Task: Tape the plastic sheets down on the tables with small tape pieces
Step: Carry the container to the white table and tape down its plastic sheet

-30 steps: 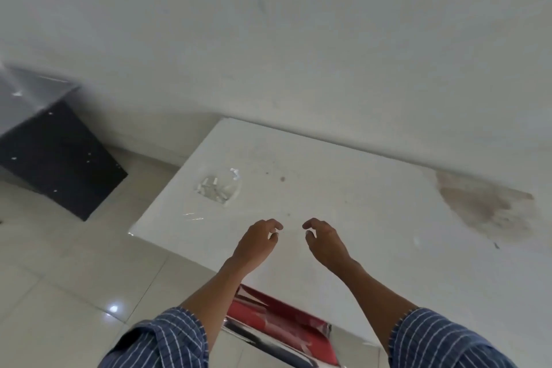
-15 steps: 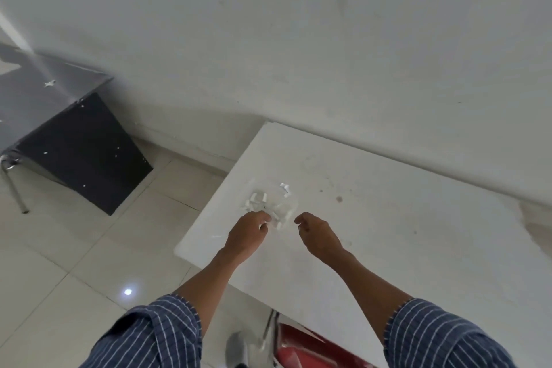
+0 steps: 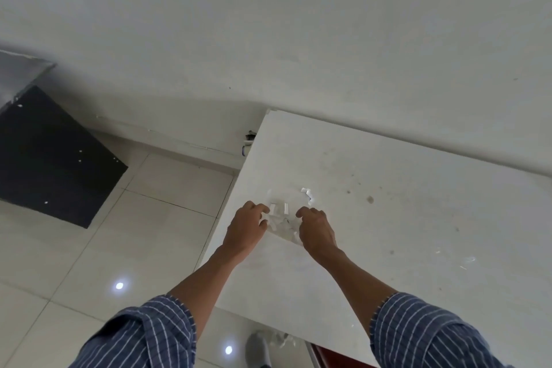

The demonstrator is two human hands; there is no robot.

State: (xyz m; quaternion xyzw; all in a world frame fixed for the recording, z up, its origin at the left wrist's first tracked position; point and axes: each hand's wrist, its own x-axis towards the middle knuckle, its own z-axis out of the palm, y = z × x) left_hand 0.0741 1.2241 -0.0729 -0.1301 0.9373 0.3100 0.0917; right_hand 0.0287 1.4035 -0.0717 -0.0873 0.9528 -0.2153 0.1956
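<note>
tape pieces (image 3: 286,209) part hidden by left hand (image 3: 246,228), right hand (image 3: 316,228) | grip unclear

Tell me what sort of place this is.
Probably a plain indoor workroom: bare white wall, glossy pale floor tiles, and a white rectangular table beside the wall, carrying small white tape pieces.

One left hand (image 3: 245,230), one right hand (image 3: 317,231), one white table (image 3: 403,218), several tape pieces (image 3: 286,209)

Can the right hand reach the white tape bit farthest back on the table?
Probably yes. The right hand is just short of that small white tape piece, with nothing between them.
</note>
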